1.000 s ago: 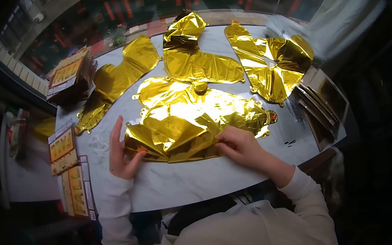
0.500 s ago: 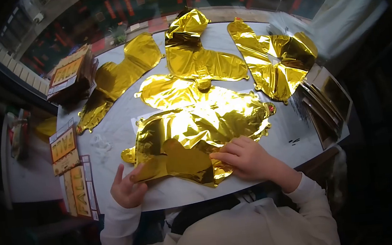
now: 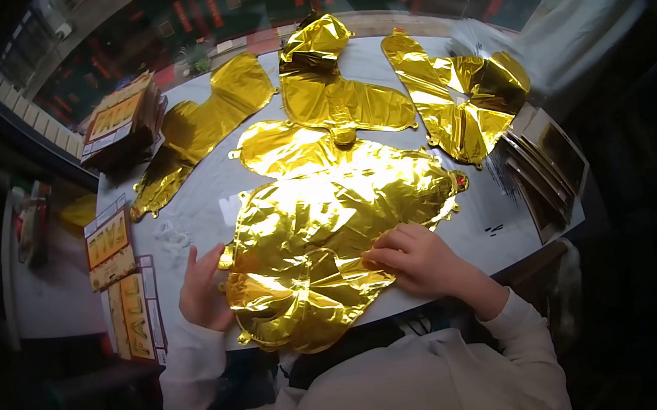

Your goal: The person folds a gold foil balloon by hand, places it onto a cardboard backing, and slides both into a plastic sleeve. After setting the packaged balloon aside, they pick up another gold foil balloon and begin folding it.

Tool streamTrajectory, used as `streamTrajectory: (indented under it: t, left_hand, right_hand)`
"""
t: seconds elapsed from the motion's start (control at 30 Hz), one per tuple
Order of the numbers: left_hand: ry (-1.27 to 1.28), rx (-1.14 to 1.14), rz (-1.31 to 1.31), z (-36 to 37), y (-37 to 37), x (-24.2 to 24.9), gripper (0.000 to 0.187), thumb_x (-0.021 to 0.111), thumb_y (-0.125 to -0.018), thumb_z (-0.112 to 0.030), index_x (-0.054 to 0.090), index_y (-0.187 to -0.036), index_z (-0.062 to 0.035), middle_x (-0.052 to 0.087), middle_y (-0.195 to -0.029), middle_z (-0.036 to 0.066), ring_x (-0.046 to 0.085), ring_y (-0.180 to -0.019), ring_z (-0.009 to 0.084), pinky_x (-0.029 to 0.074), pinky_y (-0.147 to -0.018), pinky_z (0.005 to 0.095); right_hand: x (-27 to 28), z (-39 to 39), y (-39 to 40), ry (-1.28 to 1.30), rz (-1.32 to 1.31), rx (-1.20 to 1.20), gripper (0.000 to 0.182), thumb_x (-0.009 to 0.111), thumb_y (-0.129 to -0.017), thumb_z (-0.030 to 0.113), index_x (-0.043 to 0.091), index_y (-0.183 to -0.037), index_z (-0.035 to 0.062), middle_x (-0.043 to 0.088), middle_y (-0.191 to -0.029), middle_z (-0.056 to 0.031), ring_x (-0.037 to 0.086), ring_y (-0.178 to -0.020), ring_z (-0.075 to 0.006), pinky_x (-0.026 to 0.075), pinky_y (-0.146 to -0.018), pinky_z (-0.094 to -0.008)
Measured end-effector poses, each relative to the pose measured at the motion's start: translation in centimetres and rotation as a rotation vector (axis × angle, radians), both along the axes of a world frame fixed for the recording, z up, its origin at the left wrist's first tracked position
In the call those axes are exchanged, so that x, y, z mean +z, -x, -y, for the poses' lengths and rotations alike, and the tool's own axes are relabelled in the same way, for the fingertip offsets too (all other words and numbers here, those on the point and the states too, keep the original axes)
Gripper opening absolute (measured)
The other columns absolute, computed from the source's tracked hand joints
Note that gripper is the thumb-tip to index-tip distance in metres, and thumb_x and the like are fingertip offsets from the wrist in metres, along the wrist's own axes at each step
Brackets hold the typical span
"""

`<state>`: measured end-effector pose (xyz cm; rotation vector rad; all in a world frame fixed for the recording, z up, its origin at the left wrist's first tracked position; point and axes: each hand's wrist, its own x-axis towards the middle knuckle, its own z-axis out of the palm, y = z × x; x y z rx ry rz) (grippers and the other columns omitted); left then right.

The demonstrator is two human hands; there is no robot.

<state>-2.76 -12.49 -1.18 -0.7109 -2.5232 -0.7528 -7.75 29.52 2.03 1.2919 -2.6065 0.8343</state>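
A flat gold foil balloon (image 3: pixel 298 296) lies spread out at the front of the table, its lower edge reaching past the table edge toward my body. My left hand (image 3: pixel 205 291) is open at its left side, thumb and fingers apart, right beside a small tab. On the other side, my right hand (image 3: pixel 410 256) is closed with fingertips pinched on the balloon's right edge. Another crinkled gold foil balloon (image 3: pixel 283 150) lies just beyond, partly covered by the foil nearer to me.
More gold foil balloons lie behind: a boomerang-shaped one (image 3: pixel 208 125) at left, one (image 3: pixel 341 99) at centre, one (image 3: pixel 466 102) at right. Printed FALL packages (image 3: pixel 126 302) and a package stack (image 3: pixel 124 122) line the left. Flat sleeves (image 3: pixel 541 171) lean at right.
The front foil balloon's folded part has opened out flat toward me and to the left. My left hand has let go of the foil; my right hand has shifted slightly right.
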Motion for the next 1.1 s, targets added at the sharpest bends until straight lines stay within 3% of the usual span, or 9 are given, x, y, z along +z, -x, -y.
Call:
streamTrajectory:
  t: [0.07,0.27,0.5,0.57,0.6,0.67,0.77,0.93,1.1]
  left_hand:
    - [-0.023,0.027,0.000,-0.2,0.7,-0.1,0.060,0.084,-0.082,-0.020,0.060,-0.135,-0.0117,0.068,-0.138,0.011,0.056,-0.140,0.0348,0.027,-0.126,0.0561]
    - [0.057,-0.039,0.198,-0.3,0.9,1.0,0.028,0.078,-0.089,-0.013,0.077,-0.116,-0.0157,0.071,-0.135,0.009,0.059,-0.139,0.0353,0.027,-0.125,0.0552]
    - [0.063,-0.115,0.164,-0.4,1.8,1.3,0.026,0.074,-0.089,-0.014,0.077,-0.115,-0.0158,0.073,-0.129,0.008,0.064,-0.132,0.0333,0.037,-0.117,0.0607]
    - [0.025,-0.113,0.088,-0.6,2.0,1.3,0.024,0.075,-0.087,-0.016,0.077,-0.111,-0.0148,0.074,-0.124,0.008,0.068,-0.124,0.0313,0.040,-0.114,0.0600]
    - [0.020,-0.124,0.085,-0.7,2.1,1.5,0.024,0.075,-0.087,-0.016,0.077,-0.111,-0.0148,0.074,-0.124,0.008,0.068,-0.124,0.0313,0.040,-0.114,0.0600]
    - [0.162,-0.145,-0.023,-0.8,2.0,2.4,0.024,0.077,-0.084,-0.018,0.077,-0.107,-0.0155,0.074,-0.117,0.007,0.072,-0.113,0.0279,0.045,-0.111,0.0569]
    - [0.209,-0.142,-0.162,-1.4,1.8,2.1,0.025,0.077,-0.082,-0.019,0.077,-0.106,-0.0173,0.075,-0.115,0.004,0.073,-0.107,0.0249,0.047,-0.109,0.0524]
    - [0.303,-0.147,-0.239,-1.5,1.6,2.0,0.024,0.077,-0.083,-0.021,0.077,-0.106,-0.0195,0.076,-0.114,0.002,0.073,-0.105,0.0228,0.048,-0.108,0.0502]
    - [0.314,-0.136,-0.277,-1.7,1.5,2.1,0.025,0.076,-0.085,-0.021,0.077,-0.109,-0.0214,0.075,-0.117,0.002,0.073,-0.106,0.0213,0.049,-0.108,0.0496]
  right_hand:
    - [0.1,-0.1,0.2,0.019,0.034,0.025,0.027,0.073,-0.086,0.010,0.072,-0.113,0.0132,0.067,-0.104,-0.0038,0.063,-0.094,-0.0264,0.050,-0.079,-0.0393]
    - [-0.2,-0.1,0.1,0.070,0.073,0.035,0.023,0.075,-0.087,0.011,0.073,-0.110,0.0121,0.066,-0.105,-0.0046,0.063,-0.095,-0.0274,0.050,-0.081,-0.0396]
    - [-0.3,-0.7,0.2,0.050,0.020,-0.018,0.031,0.078,-0.085,0.010,0.075,-0.116,0.0139,0.066,-0.118,-0.0069,0.063,-0.110,-0.0304,0.049,-0.094,-0.0457]
    - [-0.2,-0.9,0.5,0.009,0.038,0.027,0.041,0.082,-0.086,0.024,0.072,-0.126,0.0154,0.063,-0.134,-0.0107,0.058,-0.129,-0.0334,0.042,-0.110,-0.0532]
    - [0.4,-1.4,0.7,0.003,0.035,0.016,0.041,0.082,-0.086,0.024,0.072,-0.126,0.0154,0.063,-0.134,-0.0107,0.058,-0.129,-0.0334,0.042,-0.110,-0.0532]
    - [2.3,-2.5,1.1,-0.066,0.240,0.176,0.066,0.084,-0.084,0.043,0.065,-0.140,0.0160,0.056,-0.149,-0.0132,0.046,-0.146,-0.0358,0.029,-0.122,-0.0590]
    - [2.3,-3.8,1.4,-0.138,0.248,0.110,0.089,0.083,-0.078,0.059,0.056,-0.150,0.0152,0.049,-0.157,-0.0130,0.038,-0.152,-0.0362,0.020,-0.126,-0.0616]
    - [0.8,-4.0,1.2,-0.187,0.174,-0.021,0.063,0.069,-0.098,0.041,0.054,-0.152,0.0131,0.046,-0.161,-0.0101,0.039,-0.152,-0.0338,0.022,-0.127,-0.0574]
    - [0.8,-4.0,2.7,-0.141,0.200,0.032,0.059,0.074,-0.095,0.037,0.059,-0.147,0.0128,0.049,-0.159,-0.0099,0.039,-0.152,-0.0333,0.022,-0.127,-0.0580]
